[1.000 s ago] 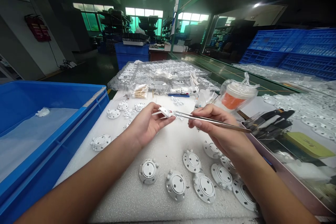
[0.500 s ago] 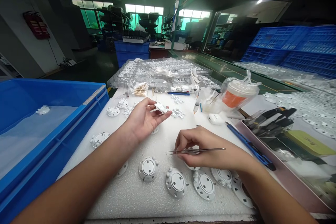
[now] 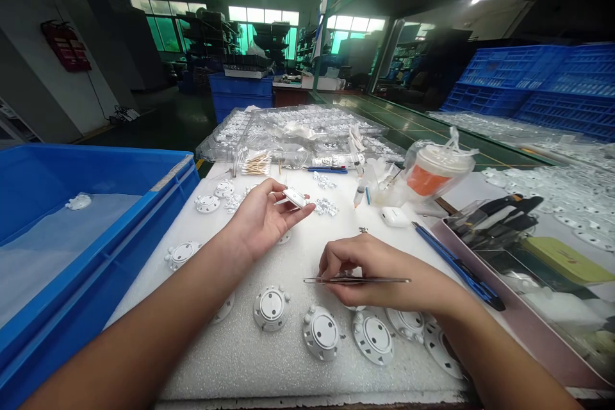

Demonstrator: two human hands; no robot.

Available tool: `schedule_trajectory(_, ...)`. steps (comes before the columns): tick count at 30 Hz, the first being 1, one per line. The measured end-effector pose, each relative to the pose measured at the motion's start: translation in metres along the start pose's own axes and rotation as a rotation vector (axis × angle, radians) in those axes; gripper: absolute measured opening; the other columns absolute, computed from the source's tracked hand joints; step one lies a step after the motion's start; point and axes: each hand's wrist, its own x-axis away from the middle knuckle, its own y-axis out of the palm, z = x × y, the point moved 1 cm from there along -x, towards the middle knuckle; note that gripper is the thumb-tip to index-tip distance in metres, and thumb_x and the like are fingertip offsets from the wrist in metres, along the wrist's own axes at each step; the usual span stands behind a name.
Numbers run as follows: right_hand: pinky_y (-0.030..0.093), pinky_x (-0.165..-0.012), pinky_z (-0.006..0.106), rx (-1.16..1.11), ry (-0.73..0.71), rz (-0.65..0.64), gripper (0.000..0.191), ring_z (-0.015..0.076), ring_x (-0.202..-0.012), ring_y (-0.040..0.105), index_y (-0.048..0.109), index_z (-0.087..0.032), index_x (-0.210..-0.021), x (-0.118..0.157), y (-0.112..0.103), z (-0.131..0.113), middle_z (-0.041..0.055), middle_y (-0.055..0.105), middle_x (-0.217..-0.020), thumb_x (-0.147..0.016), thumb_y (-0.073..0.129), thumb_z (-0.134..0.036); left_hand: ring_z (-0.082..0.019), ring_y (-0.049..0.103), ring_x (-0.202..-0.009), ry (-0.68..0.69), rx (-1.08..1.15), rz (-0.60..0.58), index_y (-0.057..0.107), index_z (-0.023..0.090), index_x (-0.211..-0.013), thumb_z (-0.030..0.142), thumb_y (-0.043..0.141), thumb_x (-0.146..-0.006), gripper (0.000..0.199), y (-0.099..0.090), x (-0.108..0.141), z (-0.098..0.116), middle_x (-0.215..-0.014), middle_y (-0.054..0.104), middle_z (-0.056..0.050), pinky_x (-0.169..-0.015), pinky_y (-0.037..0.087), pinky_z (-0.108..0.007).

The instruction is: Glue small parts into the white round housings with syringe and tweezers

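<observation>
My left hand [image 3: 262,218] grips a small white plastic part [image 3: 295,196] between thumb and fingers, tilted above the foam sheet [image 3: 230,352]. Lower and to the right, my right hand [image 3: 360,269] is closed around metal tweezers [image 3: 358,280], which lie nearly level with the tips to the left. Round white parts with black dots sit on the foam below the hands, among them one at the front [image 3: 322,333] and another to its left [image 3: 271,309]. Partly under my right hand lies another such part, mostly hidden. Small white pieces [image 3: 327,207] are heaped just beyond my left fingertips.
A blue bin [image 3: 96,250] with one white part [image 3: 78,202] stands at the left. Cotton swabs [image 3: 256,163], a syringe [image 3: 359,192] and a bagged cup [image 3: 432,170] are at the back. On the right are blue pliers or tweezers [image 3: 456,266] and a pink tool box [image 3: 528,314].
The tweezers in my right hand have turned slightly, their rear end dropping a little. My left hand and the part in it stay almost where they were.
</observation>
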Motion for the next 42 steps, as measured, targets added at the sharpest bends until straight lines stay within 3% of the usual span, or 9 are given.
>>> schedule_trajectory(24, 0.036, -0.056, 0.021, 0.010, -0.001, -0.006, 0.013, 0.0096, -0.062, 0.048, 0.056, -0.015, -0.076, -0.0014, 0.0007, 0.0005, -0.0025, 0.058, -0.071, -0.074, 0.056, -0.003, -0.022, 0.068, -0.078, -0.026, -0.017, -0.019, 0.051, 0.007, -0.099, 0.006, 0.048, -0.081, 0.018, -0.0007, 0.0009, -0.0009, -0.088, 0.064, -0.017, -0.073, 0.063, -0.036)
schedule_trajectory(42, 0.041, -0.063, 0.023, -0.069, 0.022, 0.006, 0.008, 0.0146, -0.072, 0.058, 0.055, -0.015, -0.077, -0.0004, -0.0003, -0.0003, 0.0027, 0.066, -0.081, -0.075, 0.058, -0.008, -0.021, 0.067, -0.072, -0.025, -0.018, -0.029, 0.052, 0.007, -0.096, 0.006, 0.049, -0.080, 0.016, -0.0009, 0.0002, -0.0015, -0.083, 0.063, -0.014, -0.072, 0.063, -0.037)
